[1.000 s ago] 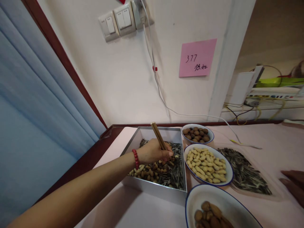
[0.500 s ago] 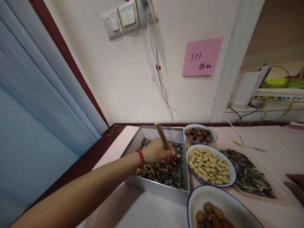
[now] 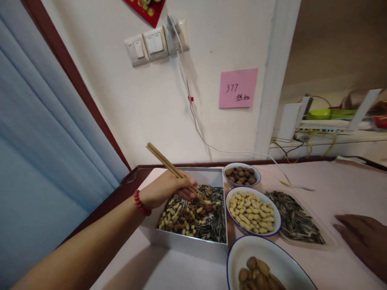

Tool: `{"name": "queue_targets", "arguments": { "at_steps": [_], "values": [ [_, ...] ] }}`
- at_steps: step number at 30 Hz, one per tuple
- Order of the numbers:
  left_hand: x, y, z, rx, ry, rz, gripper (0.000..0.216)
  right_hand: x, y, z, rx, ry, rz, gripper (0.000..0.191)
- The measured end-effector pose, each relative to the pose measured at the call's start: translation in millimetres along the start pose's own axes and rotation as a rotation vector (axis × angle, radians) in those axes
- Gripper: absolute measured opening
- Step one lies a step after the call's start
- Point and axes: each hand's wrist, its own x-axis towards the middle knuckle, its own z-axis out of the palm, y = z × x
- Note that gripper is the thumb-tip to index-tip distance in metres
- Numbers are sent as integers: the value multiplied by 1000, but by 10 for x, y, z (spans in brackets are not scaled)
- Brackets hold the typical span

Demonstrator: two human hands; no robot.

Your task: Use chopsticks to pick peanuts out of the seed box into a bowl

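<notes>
While the left hand point(image 3: 169, 188) is closed round a pair of chopsticks point(image 3: 163, 159) in the head view, their lower ends dip among the peanuts and striped seeds inside a metal box point(image 3: 193, 245); whether the tips pinch a nut I cannot tell. Just right of the box, its side wall standing between, sit a bowl of brown nuts point(image 3: 258, 176) at the back, a bowl of peanuts point(image 3: 277, 215) and, nearest, a larger bowl point(image 3: 281, 259) holding brown nuts (cut off by the lower edge). Beyond the peanuts lies a clear tray point(image 3: 328, 243) of seeds. The right hand point(image 3: 364, 239) rests beside it, fingers extended and gripping nothing visible. Behind, a white cable point(image 3: 237, 152) hangs from a socket onto the table; a pink note point(image 3: 238, 88) is on the wall, and a blue curtain point(image 3: 57, 121) fills the left side.
</notes>
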Motion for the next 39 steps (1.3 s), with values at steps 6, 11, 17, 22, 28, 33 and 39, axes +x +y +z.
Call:
{"name": "queue_targets", "arguments": {
  "at_steps": [6, 11, 17, 22, 28, 33, 39],
  "values": [
    [69, 340, 246, 15, -49, 134, 25, -13, -264, -246, -37, -53, 18, 63],
    [413, 339, 665, 72, -47, 160, 16, -14, -314, -275, -43, -64, 17, 64],
    [520, 273, 755, 85, -31, 179, 16, -19, -366, -342, -48, -78, 22, 62],
    [231, 309, 399, 93, 10, 225, 29, -28, -331, -321, -49, -82, 22, 64],
    [64, 74, -30, 246, -38, 153, 31, -30, -224, -203, -44, -52, 6, 66],
    [174, -147, -139, 540, -236, 187, 26, -22, -108, -94, -35, -30, -15, 66],
    [308, -246, -131, 700, -347, 248, 24, -27, -10, -24, -17, -10, -32, 65]
  ]
}}
